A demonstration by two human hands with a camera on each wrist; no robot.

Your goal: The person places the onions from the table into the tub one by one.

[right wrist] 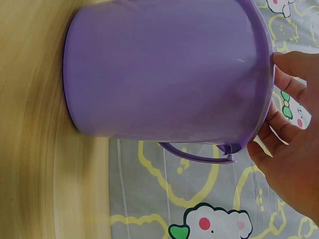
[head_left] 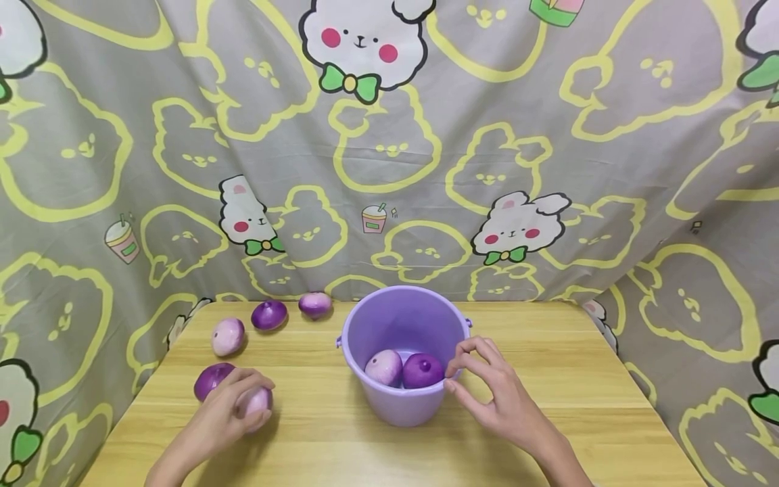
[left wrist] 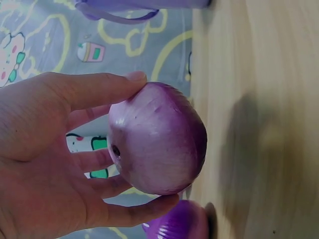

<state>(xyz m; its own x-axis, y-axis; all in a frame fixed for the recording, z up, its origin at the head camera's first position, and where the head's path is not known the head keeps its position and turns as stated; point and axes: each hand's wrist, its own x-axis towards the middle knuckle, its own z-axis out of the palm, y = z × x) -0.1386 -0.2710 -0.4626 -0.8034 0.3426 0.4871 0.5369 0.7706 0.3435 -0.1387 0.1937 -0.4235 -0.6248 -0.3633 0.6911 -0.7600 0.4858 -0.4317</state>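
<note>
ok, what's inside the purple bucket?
A pale onion and, right of it, a dark purple onion. The near wall of the bucket hides their undersides; anything beneath can't be seen.

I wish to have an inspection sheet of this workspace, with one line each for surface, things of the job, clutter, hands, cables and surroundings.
Surface: table with light wood grain.
Job's things: bucket upright, two onions inside; four loose onions on the table, left of the bucket.
Clutter: nothing seen.
Hands: left hand holds another onion; right hand grips the bucket's rim.
Cables: nothing seen.
Surroundings: patterned cloth behind the table and at both sides.
</note>
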